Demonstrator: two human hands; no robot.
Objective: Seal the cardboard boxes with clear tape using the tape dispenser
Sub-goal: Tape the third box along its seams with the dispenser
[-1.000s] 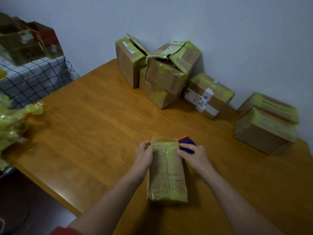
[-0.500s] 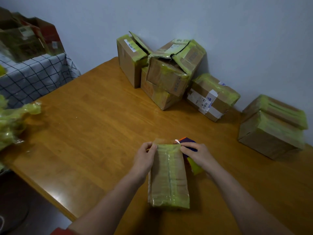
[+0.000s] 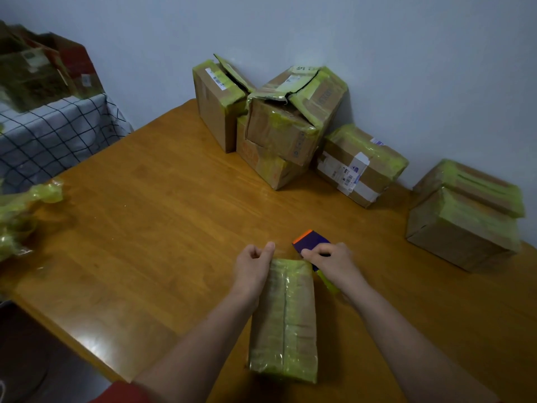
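Two hands at a taped box [image 3: 284, 321] on a wooden table [image 3: 159, 216].
The box lies low in the middle of the frame. The right hand [image 3: 334, 264] holds the blue and orange tape dispenser [image 3: 312, 239] at its top right corner. The left hand [image 3: 252, 266] is curled at its top left corner; I cannot tell if it pinches tape.

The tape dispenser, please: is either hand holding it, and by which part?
The right hand grips the tape dispenser round its blue body, behind the orange edge; whether the left hand holds anything cannot be told.
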